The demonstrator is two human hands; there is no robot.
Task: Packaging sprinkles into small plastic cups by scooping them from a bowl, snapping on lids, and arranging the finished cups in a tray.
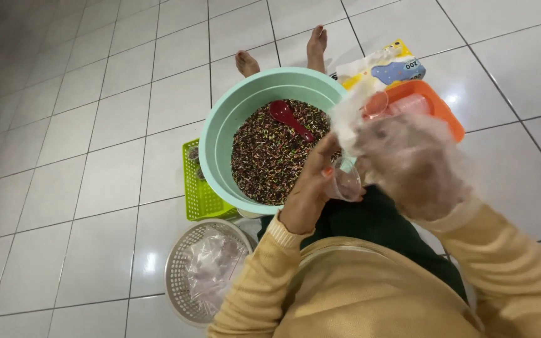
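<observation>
My left hand (pixel 311 188) grips a small clear plastic cup (pixel 345 184) over the near right rim of a mint green basin (pixel 220 125). The basin holds a dark mix of multicoloured sprinkle-like bits (pixel 270 156) with a red spoon (pixel 286 116) lying in it. My right hand (pixel 408 159) wears a thin clear plastic glove, is blurred, and sits right next to the cup, its fingers at the cup's upper edge. Whether it holds the cup I cannot tell.
An orange tray (pixel 443 109) with clear cups stands to the right of the basin, a white and yellow packet (pixel 383 66) behind it. A green slotted basket (pixel 198 188) and a round white basket (pixel 186 275) with plastic bags lie at left. Two bare feet (pixel 314 44) rest on the white tiled floor.
</observation>
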